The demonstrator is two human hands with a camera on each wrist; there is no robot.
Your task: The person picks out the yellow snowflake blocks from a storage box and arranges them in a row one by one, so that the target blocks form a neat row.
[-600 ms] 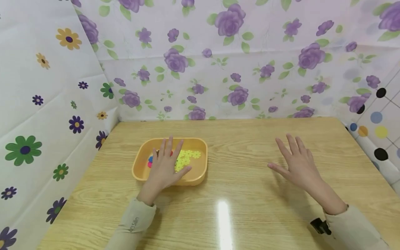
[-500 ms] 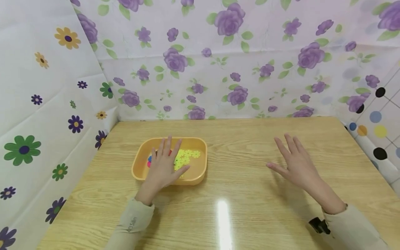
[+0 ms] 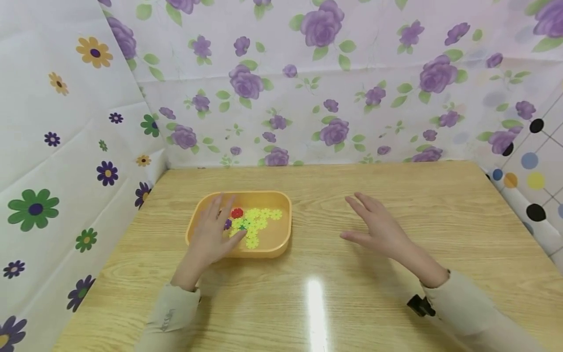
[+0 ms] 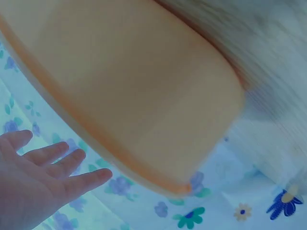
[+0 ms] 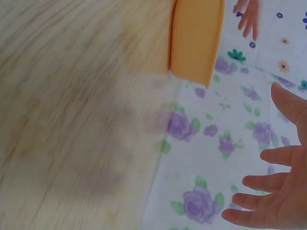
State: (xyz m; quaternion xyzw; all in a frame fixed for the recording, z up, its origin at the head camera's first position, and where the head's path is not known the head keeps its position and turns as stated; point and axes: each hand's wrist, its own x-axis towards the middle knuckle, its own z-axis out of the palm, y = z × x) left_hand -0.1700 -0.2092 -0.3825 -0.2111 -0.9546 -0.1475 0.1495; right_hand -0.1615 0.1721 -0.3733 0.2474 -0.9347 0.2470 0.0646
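An orange tray [image 3: 281, 244] stands on the table's left half. Inside it lie several yellow flower-shaped pieces [image 3: 252, 227], a red one [image 3: 237, 212] and a purple one [image 3: 227, 224]. My left hand [image 3: 210, 237] hovers over the tray's left part with fingers spread, covering some of what lies there. The left wrist view shows this hand [image 4: 43, 177] beside the tray's outer wall [image 4: 134, 96], holding nothing. To the right of the tray my right hand [image 3: 380, 230] is held above the table, fingers extended and nothing in it; its straight fingers also show in the right wrist view.
The wooden table [image 3: 343, 293] reaches back to a purple-flowered cloth [image 3: 308, 98]. A daisy-patterned cloth [image 3: 75, 205] hangs along the left side, and a dotted one [image 3: 532, 166] borders the right. A small black object [image 3: 421, 305] sits at the right cuff.
My right hand has moved left, closer to the tray. The left hand has shifted slightly left, uncovering the red and purple pieces.
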